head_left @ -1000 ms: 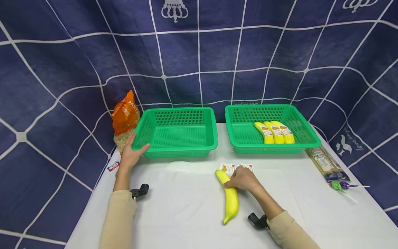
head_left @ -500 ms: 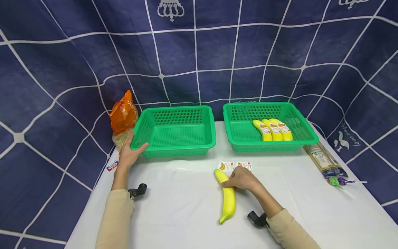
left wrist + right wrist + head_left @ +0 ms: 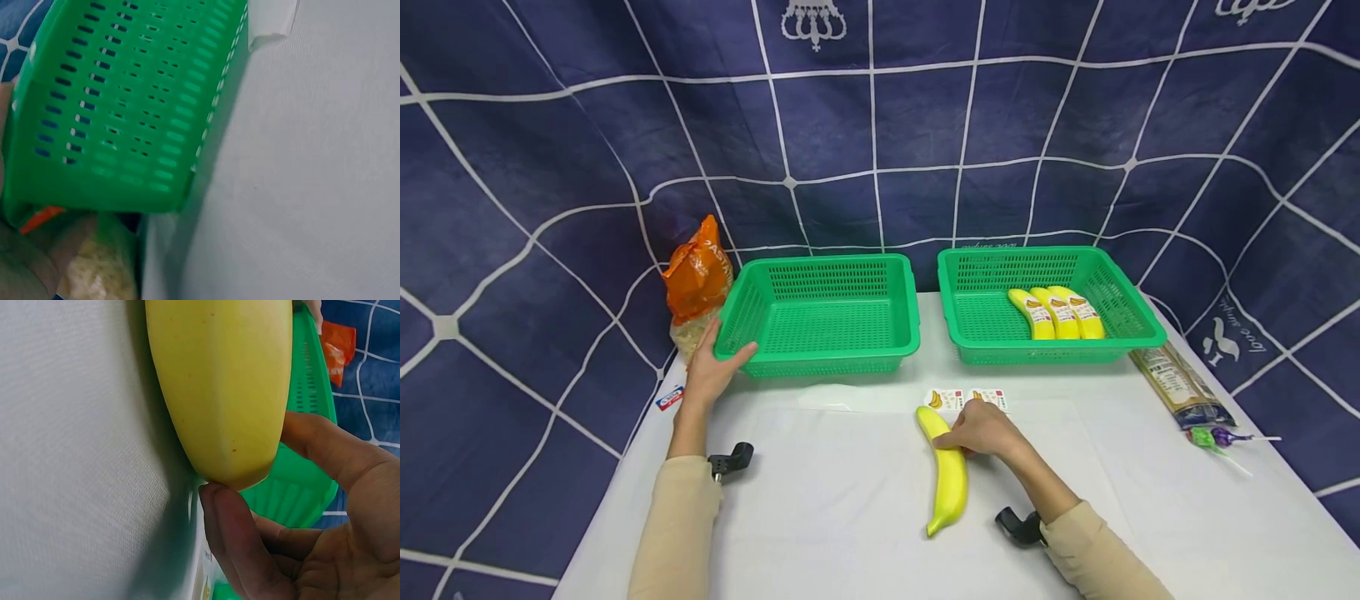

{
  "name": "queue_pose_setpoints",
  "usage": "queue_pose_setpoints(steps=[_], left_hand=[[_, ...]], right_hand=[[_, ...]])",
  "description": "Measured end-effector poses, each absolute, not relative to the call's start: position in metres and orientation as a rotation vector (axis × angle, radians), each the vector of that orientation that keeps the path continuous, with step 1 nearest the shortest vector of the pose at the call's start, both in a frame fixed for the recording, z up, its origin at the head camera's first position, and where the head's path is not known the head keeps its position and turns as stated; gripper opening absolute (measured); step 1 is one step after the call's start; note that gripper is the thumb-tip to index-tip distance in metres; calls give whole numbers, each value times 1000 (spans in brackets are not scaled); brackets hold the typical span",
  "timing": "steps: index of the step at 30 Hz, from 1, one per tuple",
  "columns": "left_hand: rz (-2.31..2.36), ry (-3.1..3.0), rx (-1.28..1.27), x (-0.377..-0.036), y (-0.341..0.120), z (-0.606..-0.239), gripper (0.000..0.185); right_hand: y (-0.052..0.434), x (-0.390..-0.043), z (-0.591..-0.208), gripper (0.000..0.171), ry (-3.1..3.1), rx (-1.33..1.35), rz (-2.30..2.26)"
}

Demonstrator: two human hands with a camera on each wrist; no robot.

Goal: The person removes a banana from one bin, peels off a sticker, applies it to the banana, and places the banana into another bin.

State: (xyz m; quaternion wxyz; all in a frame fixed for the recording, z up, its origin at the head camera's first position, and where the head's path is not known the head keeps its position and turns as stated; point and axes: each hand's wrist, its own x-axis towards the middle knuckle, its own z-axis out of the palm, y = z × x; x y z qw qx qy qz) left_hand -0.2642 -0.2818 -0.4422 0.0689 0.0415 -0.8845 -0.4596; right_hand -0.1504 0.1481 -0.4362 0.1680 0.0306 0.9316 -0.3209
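Observation:
My right hand point(image 3: 983, 432) pinches a yellow banana point(image 3: 951, 492) from its right side, thumb and fingers near its upper half. The banana lies lengthwise on the white table; in the right wrist view the thumb and fingertips meet the banana's point(image 3: 219, 381) rounded side. Just beyond it are two white labels point(image 3: 945, 399) printed with bananas, partly overlapped by the hand. My left hand point(image 3: 705, 372) rests at the front left corner of an empty green basket point(image 3: 820, 367), thumb spread along the front rim, straight fingers along the left side.
A second green basket point(image 3: 1060, 354) at the right holds three labelled bananas point(image 3: 1056, 315). An orange bag point(image 3: 700, 275) stands left of the first basket. On the right lie a long packet point(image 3: 1180, 387) and two lollipops point(image 3: 1213, 437). A blue curtain point(image 3: 917, 117) closes the back.
The whole view has shifted slightly. The banana's lower end has swung a little left under the right hand; the left hand stays at the basket corner.

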Motion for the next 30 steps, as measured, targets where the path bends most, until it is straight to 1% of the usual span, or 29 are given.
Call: queue_pose_setpoints(steps=[3, 5, 9, 12, 15, 18, 22, 27, 30], left_hand=[[-1295, -2677, 147, -258, -278, -437, 98], [-1199, -2655, 159, -252, -271, -433, 94], [-900, -2574, 134, -229, -244, -421, 85], [-691, -2581, -67, -203, -212, -410, 82], [-604, -2697, -420, -174, -180, -403, 79], [-629, -2856, -738, -155, -150, -407, 76], [-656, -2984, -915, -153, -120, -424, 76], [-591, -3119, -970, -168, -93, -451, 84], [-540, -3196, -983, -176, -85, -461, 92]], right_hand=[[148, -151, -436, 35, 2643, 87, -919], [149, -151, -437, 35, 2636, 82, -928], [148, -151, -437, 35, 2631, 77, -942], [148, -151, -438, 35, 2633, 82, -942], [147, -150, -439, 34, 2634, 92, -943], [147, -149, -440, 32, 2631, 110, -952], [148, -150, -440, 32, 2629, 120, -957], [147, -151, -440, 32, 2626, 121, -952], [147, -151, -440, 32, 2620, 128, -958]])
